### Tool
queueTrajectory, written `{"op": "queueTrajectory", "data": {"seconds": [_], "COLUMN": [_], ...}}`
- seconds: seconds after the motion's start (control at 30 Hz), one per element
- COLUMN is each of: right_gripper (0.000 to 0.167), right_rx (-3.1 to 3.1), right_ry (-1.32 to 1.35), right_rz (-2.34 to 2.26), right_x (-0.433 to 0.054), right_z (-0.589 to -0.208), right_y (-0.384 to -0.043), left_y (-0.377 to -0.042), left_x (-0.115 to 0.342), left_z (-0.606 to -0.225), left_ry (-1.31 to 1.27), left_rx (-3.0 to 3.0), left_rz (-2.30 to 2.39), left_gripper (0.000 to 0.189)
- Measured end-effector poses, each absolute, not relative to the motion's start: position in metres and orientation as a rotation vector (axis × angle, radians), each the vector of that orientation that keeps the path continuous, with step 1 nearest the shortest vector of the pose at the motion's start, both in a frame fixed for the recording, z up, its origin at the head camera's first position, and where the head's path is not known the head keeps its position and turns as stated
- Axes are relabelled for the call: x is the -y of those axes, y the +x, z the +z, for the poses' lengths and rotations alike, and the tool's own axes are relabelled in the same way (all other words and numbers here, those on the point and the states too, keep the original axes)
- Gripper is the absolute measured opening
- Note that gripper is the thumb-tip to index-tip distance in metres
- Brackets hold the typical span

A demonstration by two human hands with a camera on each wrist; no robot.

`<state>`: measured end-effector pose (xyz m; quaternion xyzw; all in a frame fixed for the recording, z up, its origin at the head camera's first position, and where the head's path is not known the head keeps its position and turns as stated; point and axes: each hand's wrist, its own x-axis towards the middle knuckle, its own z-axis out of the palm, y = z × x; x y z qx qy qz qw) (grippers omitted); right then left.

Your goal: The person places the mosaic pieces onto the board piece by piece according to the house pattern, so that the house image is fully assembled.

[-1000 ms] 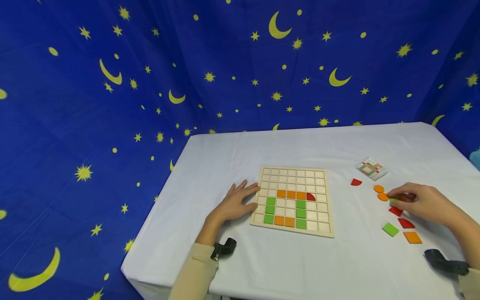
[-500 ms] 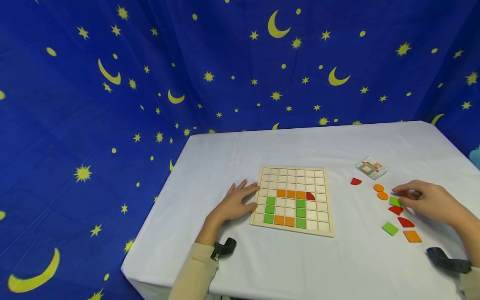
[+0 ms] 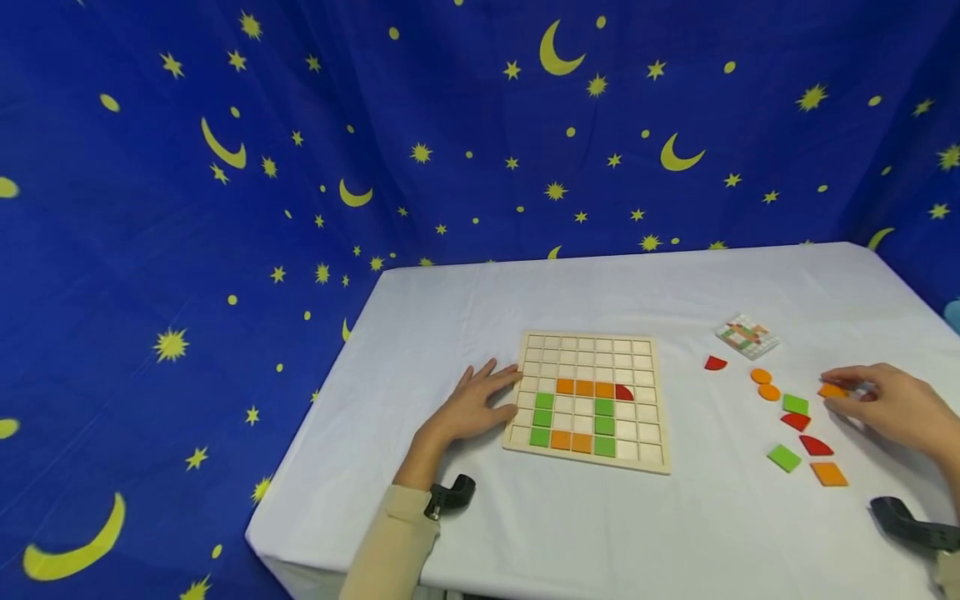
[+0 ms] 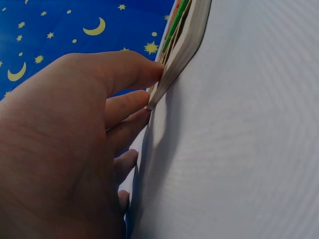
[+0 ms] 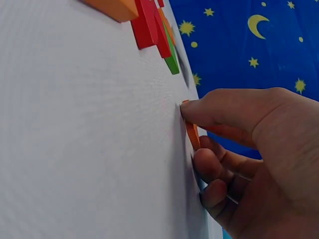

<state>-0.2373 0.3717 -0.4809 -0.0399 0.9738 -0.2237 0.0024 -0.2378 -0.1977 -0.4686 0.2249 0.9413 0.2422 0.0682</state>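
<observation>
A wooden grid board (image 3: 588, 346) lies mid-table. Set in it are orange squares (image 3: 585, 388), green squares (image 3: 604, 425) and one red quarter-circle (image 3: 623, 392). My left hand (image 3: 468, 408) rests at the board's left edge with fingers spread; in the left wrist view the thumb touches the board's side (image 4: 187, 47). Over on the right, my right hand (image 3: 892, 404) pinches an orange tile (image 5: 192, 133) between thumb and fingers, low at the tablecloth. Its full outline is hidden by the fingers. Left of that hand lies a loose green square (image 3: 796, 404).
A small pattern card (image 3: 747, 337) lies beyond the loose pieces. Around them are two orange discs (image 3: 768, 392), red quarter-circles (image 3: 816, 446), another green square (image 3: 784, 457) and an orange square (image 3: 828, 474). A blue star-patterned curtain (image 3: 465, 125) hangs behind the white-covered table (image 3: 600, 533).
My right hand has moved right, away from the loose green square, and an orange tile now shows between its fingers. The left hand stays at the board's edge.
</observation>
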Motion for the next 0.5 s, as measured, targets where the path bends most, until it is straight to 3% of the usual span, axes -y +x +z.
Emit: {"op": "queueTrajectory", "data": {"seconds": [0.5], "right_gripper": [0.048], "right_rx": [-3.048], "right_ry": [-0.196], "right_rz": [-0.722], "right_x": [-0.349], "right_z": [-0.465], "right_y": [-0.24], "left_y": [-0.238], "left_x": [0.197], "left_z": [-0.47], "left_ry": [0.679], "left_rx": [-2.841], "left_rz": [0.737], "left_gripper": [0.057]}}
